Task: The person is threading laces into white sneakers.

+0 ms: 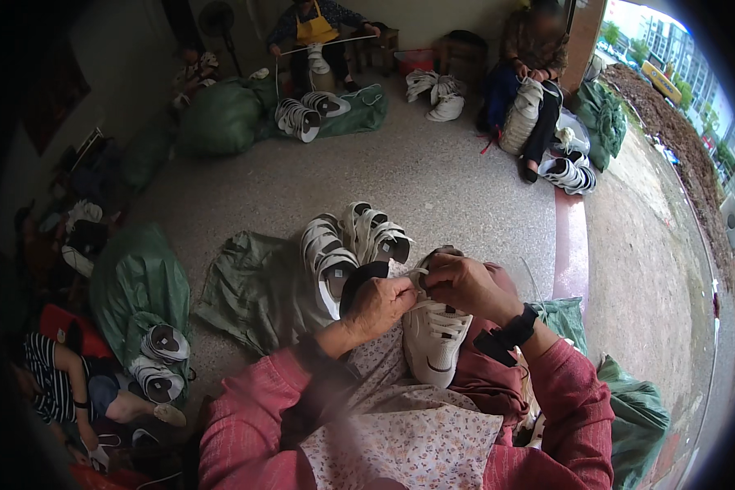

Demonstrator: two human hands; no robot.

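In the lower middle of the frame, a white shoe (433, 339) lies on the person's lap, toe toward the bottom edge, on a floral cloth (416, 433) spread over the knees. The left hand (380, 304) is curled shut at the shoe's upper left edge, fingers pinched on what looks like the white lace or the rim of the opening; which of the 2 cannot be told. The right hand (464, 286) is bent over the top of the shoe, fingertips closed on the lace near the eyelets, touching the shoe, with a dark strap on its wrist. The 2 hands sit just beside each other, nearly touching. Just above them, in the centre of the frame, a row of white shoes (353, 245) stands on a flattened green sack (249, 290) on the speckled floor. At the lower left, a filled green bag (135, 286) has more white shoes (162, 359) leaning against it, and a person in a striped top (53, 380) sits beside them. At the top centre, a seated person in a yellow apron (317, 28) stretches a lace between both hands, with shoes at their feet. At the upper right, another seated person (535, 57) holds a bundle of white shoes (521, 114).
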